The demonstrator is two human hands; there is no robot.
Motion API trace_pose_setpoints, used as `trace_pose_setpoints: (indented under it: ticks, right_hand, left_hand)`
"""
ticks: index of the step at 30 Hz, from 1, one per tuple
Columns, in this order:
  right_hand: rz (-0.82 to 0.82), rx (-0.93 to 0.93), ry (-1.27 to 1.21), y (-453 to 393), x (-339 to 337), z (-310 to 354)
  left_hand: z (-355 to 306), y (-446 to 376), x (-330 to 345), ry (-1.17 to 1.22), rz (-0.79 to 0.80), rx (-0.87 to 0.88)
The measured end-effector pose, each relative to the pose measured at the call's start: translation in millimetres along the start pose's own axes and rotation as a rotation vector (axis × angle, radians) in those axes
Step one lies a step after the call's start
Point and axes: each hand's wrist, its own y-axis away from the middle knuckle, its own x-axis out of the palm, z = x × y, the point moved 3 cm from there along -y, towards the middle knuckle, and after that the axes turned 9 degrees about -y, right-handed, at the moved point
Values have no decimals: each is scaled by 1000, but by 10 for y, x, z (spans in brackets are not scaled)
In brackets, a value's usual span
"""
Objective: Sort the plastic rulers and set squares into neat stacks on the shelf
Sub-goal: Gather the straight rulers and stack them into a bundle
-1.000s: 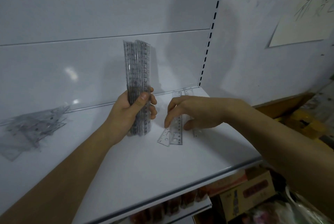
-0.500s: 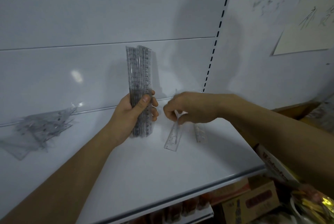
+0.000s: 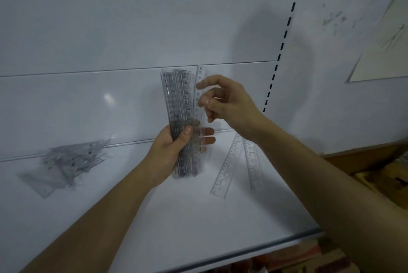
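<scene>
Nearest me, the grey front edge of the white shelf [image 3: 220,224] runs across, and both my forearms reach over it. My left hand [image 3: 167,151] grips a thick bundle of clear rulers [image 3: 178,118], thumb curled over the front and fingers wrapped behind, holding it upright with its lower end close above the shelf. Just right of the bundle, my right hand [image 3: 225,100] pinches one more clear ruler [image 3: 198,94] between thumb and fingertips, standing it upright against the bundle's right side. Below that wrist, two loose rulers [image 3: 229,169] lie flat on the shelf, fanned apart at their near ends. Well off to the left, a heap of clear set squares [image 3: 68,162] rests near the back of the shelf. Behind everything stands the white back panel [image 3: 110,30], with a slotted upright [image 3: 284,36] to the right and a sheet of paper [image 3: 384,56] on the wall beyond.
</scene>
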Motion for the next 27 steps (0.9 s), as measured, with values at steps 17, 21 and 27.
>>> trace_pose_setpoints:
  ticks: [17, 21, 27]
  right_hand:
    - [128, 294, 876, 328, -472, -217]
    - [11, 420, 1134, 574, -753, -302]
    - [-40, 665, 1032, 901, -1054, -441]
  left_hand:
    - [9, -65, 2, -138, -227, 216]
    - [41, -40, 99, -64, -184, 147]
    - [126, 10, 94, -22, -64, 85]
